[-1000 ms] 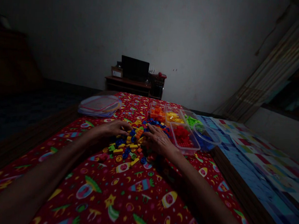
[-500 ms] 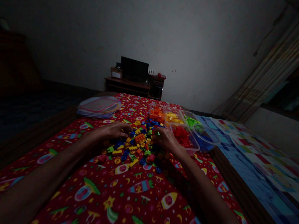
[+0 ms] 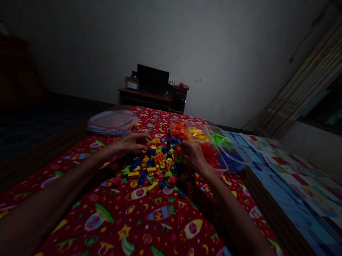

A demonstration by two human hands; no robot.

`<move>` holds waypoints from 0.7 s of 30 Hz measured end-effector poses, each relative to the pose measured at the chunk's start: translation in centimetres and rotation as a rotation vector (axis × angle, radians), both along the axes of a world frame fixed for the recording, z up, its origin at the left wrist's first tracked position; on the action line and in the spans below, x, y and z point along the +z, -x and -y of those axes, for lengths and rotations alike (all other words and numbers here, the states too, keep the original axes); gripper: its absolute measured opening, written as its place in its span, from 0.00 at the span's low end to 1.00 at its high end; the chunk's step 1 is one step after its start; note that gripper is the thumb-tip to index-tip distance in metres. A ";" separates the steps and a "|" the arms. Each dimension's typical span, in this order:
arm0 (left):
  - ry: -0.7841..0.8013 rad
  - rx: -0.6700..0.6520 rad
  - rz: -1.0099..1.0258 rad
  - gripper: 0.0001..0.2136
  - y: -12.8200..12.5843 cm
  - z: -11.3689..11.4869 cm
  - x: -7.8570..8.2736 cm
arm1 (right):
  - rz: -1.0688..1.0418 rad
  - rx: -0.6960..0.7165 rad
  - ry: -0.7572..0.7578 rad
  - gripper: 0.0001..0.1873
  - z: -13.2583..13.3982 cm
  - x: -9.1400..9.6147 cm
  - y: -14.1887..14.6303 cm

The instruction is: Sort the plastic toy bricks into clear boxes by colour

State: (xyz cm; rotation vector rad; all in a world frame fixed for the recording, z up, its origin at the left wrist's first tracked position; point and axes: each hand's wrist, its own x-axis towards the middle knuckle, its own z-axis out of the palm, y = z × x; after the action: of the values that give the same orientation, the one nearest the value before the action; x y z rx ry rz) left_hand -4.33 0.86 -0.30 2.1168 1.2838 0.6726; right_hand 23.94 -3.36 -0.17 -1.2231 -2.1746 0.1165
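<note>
A heap of small plastic bricks (image 3: pixel 158 165) in yellow, blue, orange, green and red lies on a red patterned cloth (image 3: pixel 144 225). My left hand (image 3: pixel 130 142) rests at the heap's far left edge, fingers curled over the bricks. My right hand (image 3: pixel 193 155) sits at the heap's right side, fingers bent among red and green pieces, next to the clear tub of red bricks (image 3: pixel 213 158). What either hand holds is hidden in the dim light.
Clear tubs hold orange bricks (image 3: pixel 179 129), yellow bricks (image 3: pixel 198 133), green bricks (image 3: pixel 220 138) and blue bricks (image 3: pixel 235 158). A stack of lids (image 3: pixel 112 121) lies at the far left. A checked mat (image 3: pixel 298 186) lies to the right, a low shelf with a screen (image 3: pixel 153 80) behind.
My right hand has moved from the heap's middle to its right side, close to the red tub, uncovering more bricks. My left hand has shifted slightly farther away.
</note>
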 end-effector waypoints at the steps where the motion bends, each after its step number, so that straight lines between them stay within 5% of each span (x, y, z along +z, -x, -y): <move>1: 0.022 -0.015 0.059 0.25 -0.2 0.0 0.0 | -0.024 0.011 -0.008 0.15 -0.1 0.0 0.0; 9: 0.105 -0.010 0.417 0.25 -3.6 1.6 0.3 | -0.288 0.089 0.120 0.16 -0.2 -0.4 1.2; 21: 0.072 0.061 0.508 0.26 -7.0 2.5 -1.4 | -0.091 0.204 0.126 0.19 1.1 -0.8 2.4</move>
State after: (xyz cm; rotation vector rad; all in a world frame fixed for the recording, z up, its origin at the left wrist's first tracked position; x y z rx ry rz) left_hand 2.71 -1.67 -1.68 1.7005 1.0675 1.0881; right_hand 21.55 -4.46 -0.97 -1.0384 -2.2347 0.3921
